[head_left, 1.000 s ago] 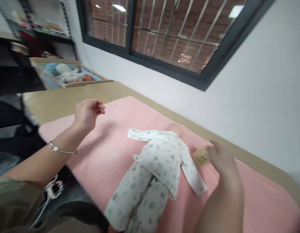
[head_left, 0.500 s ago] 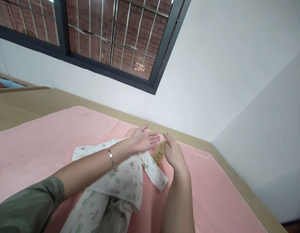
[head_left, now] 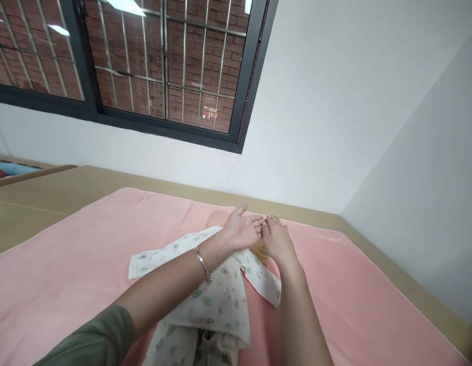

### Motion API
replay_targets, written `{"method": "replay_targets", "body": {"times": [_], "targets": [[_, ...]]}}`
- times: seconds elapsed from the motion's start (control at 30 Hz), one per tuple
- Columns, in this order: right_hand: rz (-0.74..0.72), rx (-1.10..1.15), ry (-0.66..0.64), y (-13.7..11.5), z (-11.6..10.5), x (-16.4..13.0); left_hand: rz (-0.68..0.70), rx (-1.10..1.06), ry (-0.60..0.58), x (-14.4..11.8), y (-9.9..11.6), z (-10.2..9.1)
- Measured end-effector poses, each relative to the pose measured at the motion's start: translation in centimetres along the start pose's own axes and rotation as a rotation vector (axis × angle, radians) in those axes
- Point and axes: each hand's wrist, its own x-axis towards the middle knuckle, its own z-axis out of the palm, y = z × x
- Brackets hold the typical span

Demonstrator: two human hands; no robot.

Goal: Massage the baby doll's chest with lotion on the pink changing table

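My left hand (head_left: 243,230) is palm up with its fingers stretched out, above the collar of a small white printed baby top (head_left: 220,290). Its fingertips meet the fingers of my right hand (head_left: 277,239), which is turned back toward me, fingers extended. Neither hand shows anything held. Behind the right hand stands a yellowish bottle (head_left: 260,251) with dark print, mostly covered by the hands. A round skin-coloured shape, perhaps a doll's head (head_left: 217,219), shows past the left wrist at the top's neck. Matching printed trousers (head_left: 175,343) lie below the top.
Everything lies on a pink blanket (head_left: 87,259) spread over a tan padded surface (head_left: 41,203). A white wall (head_left: 316,127) rises behind, with a dark-framed barred window (head_left: 163,129) at upper left. At the far left is something blue (head_left: 18,169) behind a raised edge.
My right hand has come over the bottle, and the fingers of both hands now touch. The bottle is more hidden. The whole view has tilted and shifted slightly.
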Motion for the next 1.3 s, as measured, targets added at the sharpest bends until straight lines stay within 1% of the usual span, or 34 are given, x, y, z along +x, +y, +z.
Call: {"method": "replay_targets", "body": {"times": [0.1, 0.23, 0.33, 0.4, 0.47, 0.57, 0.7, 0.8, 0.9, 0.97, 1.03, 1.1, 1.2, 1.3], "targets": [[-0.015, -0.116, 0.008, -0.2, 0.4, 0.1, -0.020, -0.003, 0.000, -1.7, 1.0, -0.9], [0.018, -0.228, -0.021, -0.9, 0.4, -0.3, 0.003, 0.037, 0.043, -5.4, 3.2, -1.7], [0.049, -0.298, -0.070, -1.3, 0.4, -0.7, -0.005, 0.115, 0.085, -8.4, 4.5, -1.7], [0.057, -0.343, -0.095, -1.5, 0.4, -0.8, -0.014, 0.181, 0.074, -10.1, 4.9, -1.4], [0.065, -0.391, -0.120, -1.6, 0.6, -0.9, 0.018, 0.227, 0.057, -11.6, 5.1, -1.1], [0.075, -0.451, -0.129, -1.8, 0.9, -1.0, 0.071, 0.260, 0.031, -13.2, 5.3, -0.5], [0.084, -0.450, -0.107, -2.2, 1.7, -1.1, 0.055, 0.313, -0.021, -14.7, 6.0, -0.4], [0.107, -0.417, -0.119, -2.8, 2.0, -1.5, 0.065, 0.358, -0.013, -15.2, 6.5, -0.6], [0.090, -0.367, -0.147, -3.7, 1.6, -2.2, 0.093, 0.379, 0.015, -15.0, 6.5, -0.9], [0.026, -0.289, -0.141, -4.6, 1.0, -3.0, 0.102, 0.375, 0.051, -14.6, 6.0, -1.0], [-0.064, -0.135, -0.092, -5.8, 0.3, -4.1, 0.076, 0.354, 0.100, -14.2, 5.1, -0.9], [-0.153, 0.091, -0.039, -7.2, -0.2, -5.6, 0.037, 0.320, 0.115, -14.0, 4.0, -0.4], [-0.290, 0.372, -0.066, -9.4, -0.3, -8.4, 0.011, 0.280, 0.080, -14.6, 2.3, 0.7], [-0.448, 0.494, -0.108, -10.9, -0.4, -11.2, -0.017, 0.242, 0.069, -15.7, 1.7, 1.4]]}}
